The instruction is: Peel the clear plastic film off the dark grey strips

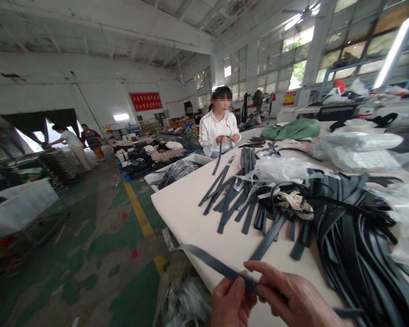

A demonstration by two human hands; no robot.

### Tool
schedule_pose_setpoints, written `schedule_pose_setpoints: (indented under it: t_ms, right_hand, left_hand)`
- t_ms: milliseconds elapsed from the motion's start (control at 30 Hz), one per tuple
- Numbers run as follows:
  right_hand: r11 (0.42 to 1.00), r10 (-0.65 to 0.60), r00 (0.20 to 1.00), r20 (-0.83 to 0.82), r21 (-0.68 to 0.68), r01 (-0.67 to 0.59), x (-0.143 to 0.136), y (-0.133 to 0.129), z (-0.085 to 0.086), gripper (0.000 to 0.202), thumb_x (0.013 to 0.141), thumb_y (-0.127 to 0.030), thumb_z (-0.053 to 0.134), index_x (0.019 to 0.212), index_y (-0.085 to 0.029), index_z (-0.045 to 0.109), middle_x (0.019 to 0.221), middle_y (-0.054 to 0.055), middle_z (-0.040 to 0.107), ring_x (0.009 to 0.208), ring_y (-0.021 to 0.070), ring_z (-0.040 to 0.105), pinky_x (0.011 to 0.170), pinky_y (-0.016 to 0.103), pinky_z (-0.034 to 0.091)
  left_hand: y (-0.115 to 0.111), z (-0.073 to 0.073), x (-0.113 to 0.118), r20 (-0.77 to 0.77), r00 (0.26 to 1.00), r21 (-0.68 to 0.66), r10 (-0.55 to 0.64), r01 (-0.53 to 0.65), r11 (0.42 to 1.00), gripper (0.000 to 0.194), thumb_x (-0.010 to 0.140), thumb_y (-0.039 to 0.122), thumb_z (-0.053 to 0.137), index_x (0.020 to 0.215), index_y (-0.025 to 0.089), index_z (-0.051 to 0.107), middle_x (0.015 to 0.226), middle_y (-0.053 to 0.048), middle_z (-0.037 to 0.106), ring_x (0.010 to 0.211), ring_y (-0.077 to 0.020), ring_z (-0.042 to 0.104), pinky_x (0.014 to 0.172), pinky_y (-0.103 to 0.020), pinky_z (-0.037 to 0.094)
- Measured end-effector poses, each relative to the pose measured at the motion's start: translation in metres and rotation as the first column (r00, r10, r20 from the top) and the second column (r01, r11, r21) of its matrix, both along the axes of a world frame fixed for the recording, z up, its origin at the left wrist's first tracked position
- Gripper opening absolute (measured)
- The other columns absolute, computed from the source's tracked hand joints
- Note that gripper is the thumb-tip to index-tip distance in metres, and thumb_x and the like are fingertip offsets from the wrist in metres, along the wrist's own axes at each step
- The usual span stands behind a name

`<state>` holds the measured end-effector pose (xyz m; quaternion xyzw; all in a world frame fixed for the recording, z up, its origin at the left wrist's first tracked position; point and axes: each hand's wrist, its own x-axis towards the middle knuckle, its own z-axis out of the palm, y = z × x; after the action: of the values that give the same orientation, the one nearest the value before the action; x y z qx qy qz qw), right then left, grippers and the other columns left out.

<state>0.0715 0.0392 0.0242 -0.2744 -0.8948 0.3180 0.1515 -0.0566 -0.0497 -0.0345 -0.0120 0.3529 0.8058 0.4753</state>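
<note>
While both hands, left (232, 303) & right (295, 299), pinch one dark strap (221, 268) at the counter (187, 213) edge, we see the strap pile (347, 227) mostly unsorted, approx. a dozen laid out.

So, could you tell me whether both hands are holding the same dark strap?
Yes, the left hand and right hand both pinch one dark strap over the table edge.

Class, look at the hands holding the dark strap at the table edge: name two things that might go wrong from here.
1. The strap trails off the table edge; it might slip from the left hand and right hand to the floor.
2. The pile of straps lies tangled close by; the held one could snag.
</note>
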Motion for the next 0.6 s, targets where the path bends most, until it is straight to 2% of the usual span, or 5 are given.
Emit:
schedule_pose_setpoints:
  t_ms: [100,233,333,433,600]
  right_hand:
    - [1.000,0.009,1.000,0.024,0.011,-0.009,0.005,0.003,-0.001,0.038,0.088,-0.029,0.047,0.125,-0.026,0.055,0.067,-0.002,0.066,0.058,0.0141,0.062,0.057,0.021,0.044]
    - [0.999,-0.038,0.998,0.048,0.010,0.038,0.012,0.009,0.004,0.037,0.089,-0.031,0.048,0.125,-0.026,0.056,0.061,-0.004,0.062,0.052,0.0127,0.059,0.053,0.020,0.043]
    - [0.998,-0.040,0.999,-0.009,0.041,0.040,0.004,0.001,0.001,0.032,0.089,-0.030,0.047,0.117,-0.026,0.060,0.058,-0.004,0.061,0.051,0.0130,0.059,0.051,0.020,0.041]
    - [0.999,-0.025,0.999,-0.025,0.031,0.026,0.001,-0.003,0.000,0.034,0.089,-0.029,0.048,0.121,-0.027,0.059,0.065,-0.003,0.065,0.054,0.0132,0.060,0.054,0.021,0.042]
    - [0.998,-0.037,0.997,0.060,-0.043,0.040,0.017,0.010,0.014,0.039,0.087,-0.028,0.050,0.126,-0.027,0.056,0.068,-0.002,0.068,0.051,0.0123,0.060,0.050,0.019,0.042]
  left_hand:
    - [0.000,-0.001,-0.005,0.006,1.000,-0.024,0.012,-0.012,1.000,0.035,0.049,0.031,0.091,0.074,0.013,0.074,0.073,-0.008,0.074,0.061,-0.0132,0.065,0.057,-0.020,0.052]
    - [-0.002,0.000,-0.013,0.000,0.999,-0.028,0.033,-0.033,0.999,0.031,0.055,0.028,0.089,0.078,0.014,0.074,0.077,-0.006,0.074,0.063,-0.0111,0.064,0.060,-0.020,0.052]
    - [-0.002,-0.002,-0.002,0.015,0.999,0.005,-0.044,0.044,0.999,0.032,0.055,0.028,0.089,0.078,0.012,0.073,0.074,-0.006,0.073,0.061,-0.0116,0.064,0.058,-0.020,0.051]
    - [-0.001,0.003,0.002,0.001,0.996,0.027,-0.084,0.084,0.996,0.032,0.057,0.030,0.088,0.078,0.011,0.073,0.075,-0.007,0.073,0.063,-0.0129,0.065,0.059,-0.021,0.052]
    - [0.004,0.016,-0.024,-0.018,0.997,-0.057,0.077,-0.078,0.995,0.040,0.047,0.029,0.092,0.078,0.012,0.073,0.077,-0.006,0.073,0.064,-0.0116,0.064,0.059,-0.019,0.052]
